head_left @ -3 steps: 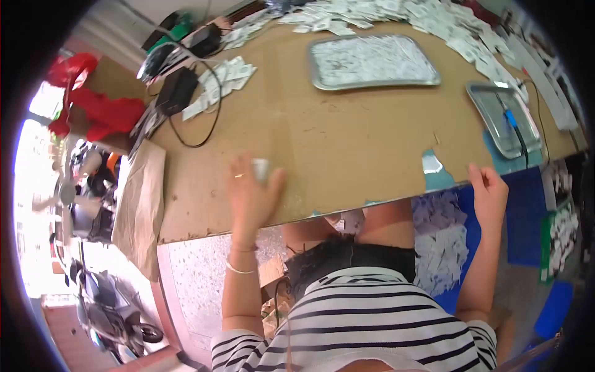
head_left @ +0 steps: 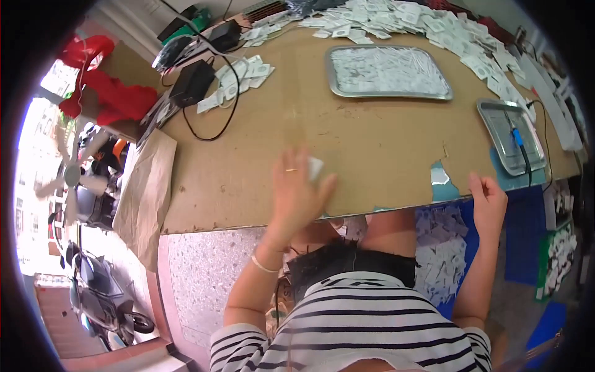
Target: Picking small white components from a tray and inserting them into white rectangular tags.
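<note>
My left hand point(head_left: 300, 193) is over the front middle of the cardboard-topped table point(head_left: 248, 155), slightly blurred. Its fingers point away from me and the thumb stands off to the side. A small white piece point(head_left: 315, 166) shows beside the forefinger and travels with the hand; how the fingers hold it is partly hidden. At the table's front right edge, my right hand point(head_left: 489, 195) is closed, thumb against curled fingers. Whatever it may hold cannot be made out. Close by lies a torn blue-green patch point(head_left: 443, 181) in the table's covering.
A metal tray point(head_left: 334, 90) full of thin white pieces sits farther back. Small white squares point(head_left: 396, 18) are heaped along the far edge. At right, a smaller tray point(head_left: 489, 133) holds a blue-handled corded tool point(head_left: 518, 137). A black power box point(head_left: 192, 84) and looped cable lie at left.
My left hand has moved right across the table, with the white piece keeping beside its forefinger. My right hand stays at the edge. The whole view has shifted slightly.
</note>
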Demonstrator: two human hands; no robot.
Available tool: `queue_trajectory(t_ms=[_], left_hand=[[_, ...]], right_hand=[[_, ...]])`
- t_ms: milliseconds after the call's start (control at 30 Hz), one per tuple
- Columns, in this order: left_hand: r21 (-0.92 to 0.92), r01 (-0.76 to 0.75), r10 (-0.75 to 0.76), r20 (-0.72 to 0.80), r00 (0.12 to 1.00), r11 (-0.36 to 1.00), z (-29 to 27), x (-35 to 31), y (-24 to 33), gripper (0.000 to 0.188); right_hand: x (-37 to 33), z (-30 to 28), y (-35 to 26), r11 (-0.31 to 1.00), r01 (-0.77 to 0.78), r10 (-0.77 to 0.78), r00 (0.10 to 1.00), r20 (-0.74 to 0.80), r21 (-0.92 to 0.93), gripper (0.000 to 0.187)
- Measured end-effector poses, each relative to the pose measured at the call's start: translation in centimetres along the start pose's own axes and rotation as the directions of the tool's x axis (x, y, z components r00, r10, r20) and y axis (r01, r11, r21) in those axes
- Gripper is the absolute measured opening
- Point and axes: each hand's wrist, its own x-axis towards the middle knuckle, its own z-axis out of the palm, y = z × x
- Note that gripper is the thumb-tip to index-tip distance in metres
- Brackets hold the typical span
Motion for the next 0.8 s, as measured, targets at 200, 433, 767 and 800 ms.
queue_trajectory(t_ms=[200, 433, 767, 800], left_hand=[[-0.688, -0.311, 0.430, 0.002, 0.903, 0.656, 5.6, 2.5, 14.8, 0.065], [-0.681, -0.270, 0.371, 0.003, 0.929, 0.681, 0.6, 4.8, 11.1, 0.044], [-0.609, -0.209, 0.327, 0.088, 0.941, 0.765, -5.2, 5.6, 5.1, 0.031], [-0.623, -0.212, 0.351, 0.107, 0.930, 0.753, -3.8, 6.0, 4.0, 0.031]], right_hand=[[1.0, 0.0, -2.9, 0.983, 0.143, -0.138, 0.989, -0.049, 0.117, 0.035], [1.4, -1.3, 0.7, 0.998, 0.066, -0.066, 0.997, -0.034, 0.001, 0.034], [1.7, 8.0, 1.2, 0.970, 0.148, -0.173, 0.978, -0.120, -0.194, 0.031], [1.7, 8.0, 1.3, 0.970, 0.147, -0.173, 0.976, -0.129, -0.195, 0.031]])
